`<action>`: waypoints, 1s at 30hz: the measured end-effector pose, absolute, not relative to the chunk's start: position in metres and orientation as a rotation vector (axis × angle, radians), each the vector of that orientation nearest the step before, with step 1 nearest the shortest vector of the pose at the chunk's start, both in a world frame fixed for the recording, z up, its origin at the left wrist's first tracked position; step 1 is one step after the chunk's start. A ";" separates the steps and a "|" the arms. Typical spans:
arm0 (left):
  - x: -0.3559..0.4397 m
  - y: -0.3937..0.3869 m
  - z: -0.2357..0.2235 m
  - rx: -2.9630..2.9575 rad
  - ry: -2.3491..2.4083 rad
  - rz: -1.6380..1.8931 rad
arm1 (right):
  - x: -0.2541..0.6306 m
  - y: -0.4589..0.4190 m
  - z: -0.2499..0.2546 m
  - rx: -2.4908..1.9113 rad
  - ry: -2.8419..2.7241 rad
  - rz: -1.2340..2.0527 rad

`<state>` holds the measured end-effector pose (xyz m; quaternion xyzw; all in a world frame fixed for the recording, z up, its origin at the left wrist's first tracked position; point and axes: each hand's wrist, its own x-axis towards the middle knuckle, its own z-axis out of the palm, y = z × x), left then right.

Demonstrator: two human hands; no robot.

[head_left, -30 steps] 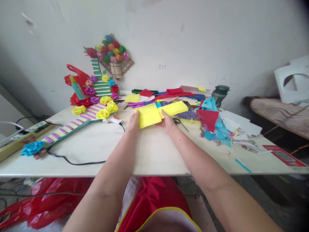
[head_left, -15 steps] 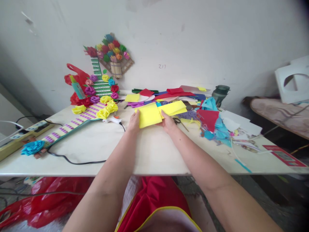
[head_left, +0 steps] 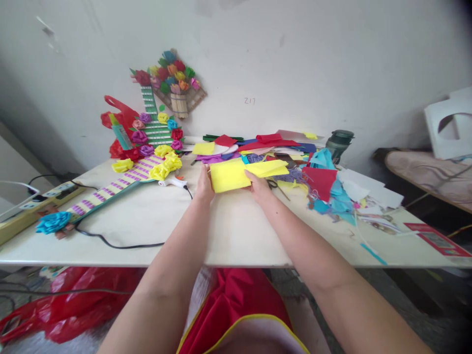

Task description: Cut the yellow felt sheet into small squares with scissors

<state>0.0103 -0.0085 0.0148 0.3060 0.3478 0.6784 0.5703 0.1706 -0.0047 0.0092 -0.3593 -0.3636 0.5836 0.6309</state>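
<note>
Head view: left hand and right hand, fingers closed on opposite sides, hold folded yellow paper above the table, near the scissors.

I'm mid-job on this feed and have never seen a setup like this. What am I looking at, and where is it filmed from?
There is no robot here: these are a person's two bare hands. Every picture comes from one camera worn on the head, looking forward and down.

The left hand grips the left edge of some folded yellow paper; the right hand holds it further right, thumb on top.

On the white table, a white glue gun and a board with purple strips lie to the left. Scissors, a red sheet and blue scraps lie to the right. A dark bottle stands behind them.
</note>
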 end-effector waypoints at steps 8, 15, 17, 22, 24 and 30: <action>0.009 -0.015 0.019 0.615 0.637 1.381 | 0.172 -0.007 0.012 -0.804 -0.799 1.354; 0.006 -0.004 0.007 0.568 0.765 1.237 | 0.176 -0.007 0.014 -0.796 -0.758 1.388; 0.006 -0.006 0.008 0.604 0.741 1.205 | 0.178 -0.006 0.015 -0.801 -0.712 1.408; 0.014 -0.017 0.016 0.756 0.505 1.240 | 0.182 -0.003 0.014 -0.825 -0.663 1.421; 0.016 -0.020 0.019 0.794 0.454 1.269 | 0.182 -0.001 0.013 -0.830 -0.670 1.423; 0.016 -0.025 0.019 0.806 0.427 1.293 | 0.182 0.000 0.009 -0.843 -0.711 1.432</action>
